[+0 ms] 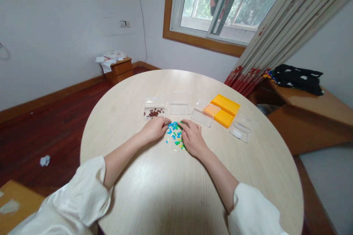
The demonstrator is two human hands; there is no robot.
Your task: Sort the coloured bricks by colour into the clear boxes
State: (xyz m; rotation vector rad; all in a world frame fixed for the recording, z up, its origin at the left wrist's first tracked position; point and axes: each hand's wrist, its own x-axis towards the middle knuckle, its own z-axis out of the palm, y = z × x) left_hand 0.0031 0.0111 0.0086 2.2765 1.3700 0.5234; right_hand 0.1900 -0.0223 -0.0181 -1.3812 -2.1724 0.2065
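Note:
On the round table a loose pile of small blue, green, yellow and white plastic pieces [174, 128] lies between my two hands. My left hand [156, 128] is at the pile's left edge, fingers curled and pressed together; whatever may be in them is hidden. My right hand [193, 137] rests along the right side, fingers stretched out and slightly apart, the tips touching the pieces. Just beyond my left hand stands a clear plastic box [145, 116] with its lid up and brown pieces [154, 112] inside. Next to it is another open clear box [179, 109].
Further right on the table [176, 191] lie a tilted clear box [202, 118], an open yellow case [224, 110] and a clear box with a white label [239, 132]. A wooden cabinet [309, 117] stands beyond the right edge, and a curtain [264, 44] hangs behind.

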